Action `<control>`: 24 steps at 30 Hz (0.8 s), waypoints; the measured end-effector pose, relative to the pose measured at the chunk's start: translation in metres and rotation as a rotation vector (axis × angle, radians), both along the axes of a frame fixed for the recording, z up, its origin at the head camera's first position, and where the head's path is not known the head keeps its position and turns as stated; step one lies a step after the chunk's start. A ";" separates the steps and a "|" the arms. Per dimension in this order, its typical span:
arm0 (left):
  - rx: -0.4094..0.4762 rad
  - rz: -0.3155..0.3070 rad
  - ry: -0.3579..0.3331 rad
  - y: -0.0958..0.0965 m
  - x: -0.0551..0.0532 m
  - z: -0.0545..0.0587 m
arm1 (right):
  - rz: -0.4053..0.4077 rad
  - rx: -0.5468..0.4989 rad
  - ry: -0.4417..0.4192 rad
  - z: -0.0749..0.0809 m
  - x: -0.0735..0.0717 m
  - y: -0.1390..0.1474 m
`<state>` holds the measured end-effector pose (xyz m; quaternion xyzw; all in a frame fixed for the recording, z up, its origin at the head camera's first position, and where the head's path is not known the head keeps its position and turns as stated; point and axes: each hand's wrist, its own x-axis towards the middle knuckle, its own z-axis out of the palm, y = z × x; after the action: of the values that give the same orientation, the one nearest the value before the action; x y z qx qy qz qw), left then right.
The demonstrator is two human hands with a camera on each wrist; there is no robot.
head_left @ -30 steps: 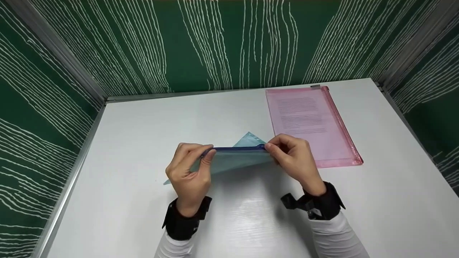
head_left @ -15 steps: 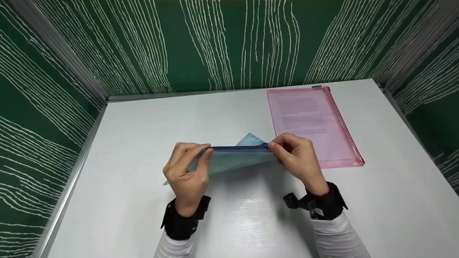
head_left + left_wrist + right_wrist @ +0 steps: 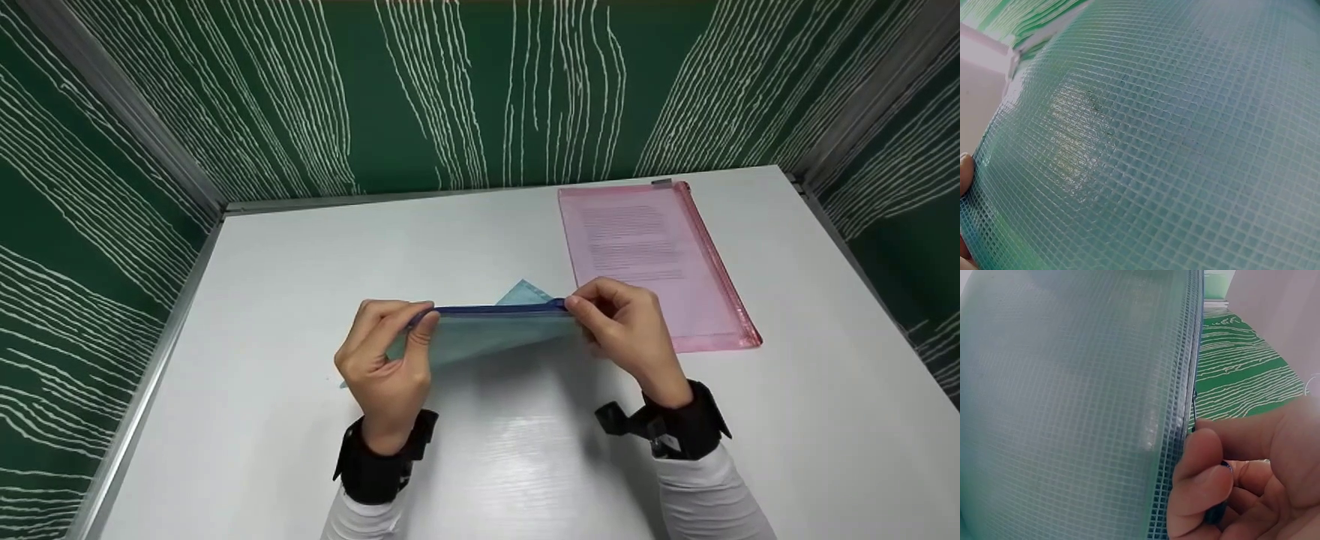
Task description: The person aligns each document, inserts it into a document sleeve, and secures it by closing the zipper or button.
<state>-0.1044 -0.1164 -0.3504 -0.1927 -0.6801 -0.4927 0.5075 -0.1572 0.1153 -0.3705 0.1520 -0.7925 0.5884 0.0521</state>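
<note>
A translucent blue-green mesh zip pouch (image 3: 480, 337) is held up in front of me, its dark blue zipper (image 3: 495, 308) stretched almost level along the top. My left hand (image 3: 386, 367) pinches the zipper edge at the left between thumb and fingers. At the other end, my right hand (image 3: 626, 330) pinches the zipper edge. Behind it a corner of the pouch (image 3: 523, 291) sticks up. Gridded mesh (image 3: 1157, 140) fills most of the left wrist view. In the right wrist view, curled fingers (image 3: 1199, 495) press against the zipper side of the pouch.
A pink zip pouch (image 3: 622, 225) with a printed sheet inside lies at the back right of the white table (image 3: 300, 270), partly behind my right hand. Green walls (image 3: 487, 90) with white wavy lines stand along the table's back and sides.
Both hands have drawn slightly apart, the left one to the left and the right one to the right. More of the zipper shows between them. The pink pouch stays put.
</note>
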 end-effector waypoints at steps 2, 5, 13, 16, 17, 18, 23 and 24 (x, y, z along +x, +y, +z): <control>0.002 0.002 0.004 0.000 0.000 0.000 | -0.005 -0.002 -0.003 0.000 0.000 0.000; 0.000 0.005 0.007 -0.001 0.000 0.001 | -0.004 -0.001 -0.001 0.001 0.000 0.000; 0.003 0.022 0.007 0.000 0.000 0.002 | -0.006 0.014 0.005 0.001 0.000 0.000; 0.003 0.023 0.006 0.000 0.000 0.002 | -0.004 0.009 0.001 0.001 0.000 0.000; 0.004 0.023 0.006 0.000 0.000 0.002 | -0.003 0.006 0.000 0.001 0.000 0.000; 0.004 0.023 0.007 0.000 0.000 0.002 | -0.001 0.002 -0.003 0.001 0.000 0.000; 0.010 0.018 0.006 0.000 0.000 0.003 | 0.002 -0.005 -0.013 0.001 0.000 0.001; 0.011 0.017 0.006 0.000 0.000 0.003 | 0.002 -0.004 -0.014 0.001 0.001 0.001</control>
<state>-0.1047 -0.1161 -0.3477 -0.1856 -0.6776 -0.4916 0.5146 -0.1565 0.1167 -0.3697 0.1484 -0.7914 0.5912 0.0463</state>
